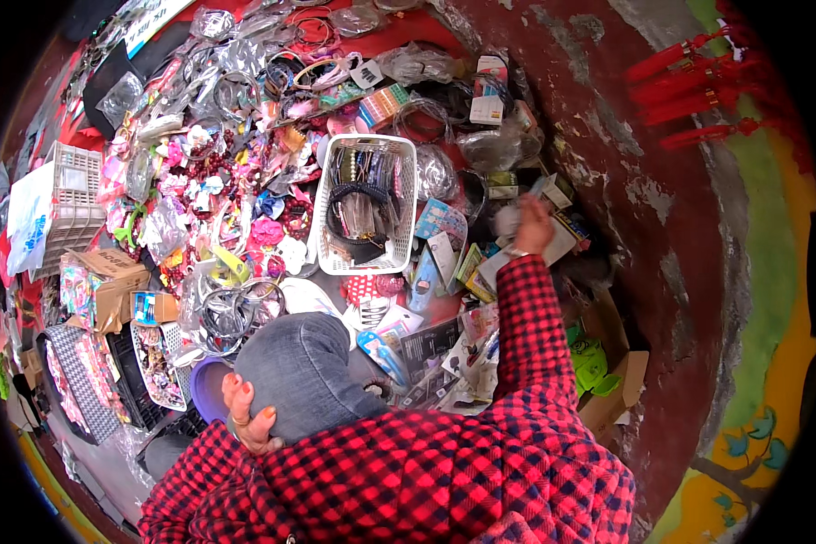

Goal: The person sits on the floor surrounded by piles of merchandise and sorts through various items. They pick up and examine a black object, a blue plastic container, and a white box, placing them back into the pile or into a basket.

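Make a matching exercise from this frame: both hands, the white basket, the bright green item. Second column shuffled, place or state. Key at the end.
Column one
1. Left hand
2. Right hand
3. White basket
4. Bright green item

Column two
A. In an open cardboard box
B. Among small packages, blurred
C. Holds dark headbands
D. On the grey denim knee

Pairs: 1-D, 2-B, 3-C, 4-A
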`<state>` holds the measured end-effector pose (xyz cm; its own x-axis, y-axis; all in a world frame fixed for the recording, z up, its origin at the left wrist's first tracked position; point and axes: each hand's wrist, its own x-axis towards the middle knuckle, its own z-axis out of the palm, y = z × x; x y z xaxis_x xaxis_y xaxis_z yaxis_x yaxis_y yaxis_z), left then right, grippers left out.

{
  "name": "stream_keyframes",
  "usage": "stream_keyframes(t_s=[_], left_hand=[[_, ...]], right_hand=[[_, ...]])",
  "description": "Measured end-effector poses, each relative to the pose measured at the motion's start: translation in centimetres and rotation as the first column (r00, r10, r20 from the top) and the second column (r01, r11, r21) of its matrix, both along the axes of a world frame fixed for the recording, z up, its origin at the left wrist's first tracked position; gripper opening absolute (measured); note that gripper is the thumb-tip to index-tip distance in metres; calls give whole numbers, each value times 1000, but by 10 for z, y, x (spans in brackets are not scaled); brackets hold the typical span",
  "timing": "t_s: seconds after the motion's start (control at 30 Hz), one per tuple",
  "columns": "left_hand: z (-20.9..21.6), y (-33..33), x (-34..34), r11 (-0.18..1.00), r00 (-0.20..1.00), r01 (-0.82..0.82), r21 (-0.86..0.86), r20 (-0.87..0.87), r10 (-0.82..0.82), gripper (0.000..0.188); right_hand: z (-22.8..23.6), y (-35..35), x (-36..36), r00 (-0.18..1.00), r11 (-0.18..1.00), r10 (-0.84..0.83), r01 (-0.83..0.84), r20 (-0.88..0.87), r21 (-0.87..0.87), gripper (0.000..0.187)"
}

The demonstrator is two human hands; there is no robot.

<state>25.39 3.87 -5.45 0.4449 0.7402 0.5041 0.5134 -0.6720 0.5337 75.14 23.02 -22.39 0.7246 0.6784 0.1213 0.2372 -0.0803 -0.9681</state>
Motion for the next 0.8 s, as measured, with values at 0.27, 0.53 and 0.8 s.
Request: stream_keyframes(t_s=[0.27, 0.53, 0.8], left_hand=[[10, -2, -18, 999, 997, 48, -22, -57, -49, 50], [7, -7, -29, 1000, 998, 11, 11, -63, -10, 49], [2, -7, -28, 999, 1000, -28, 46, -2, 28, 46]], right_hand=[[51, -48, -237, 632, 621, 774, -769, 38, 149, 20], [-4, -40, -114, 997, 907, -12, 42, 73, -419, 73], [-62, -103, 41, 987, 515, -53, 158, 153, -843, 46]])
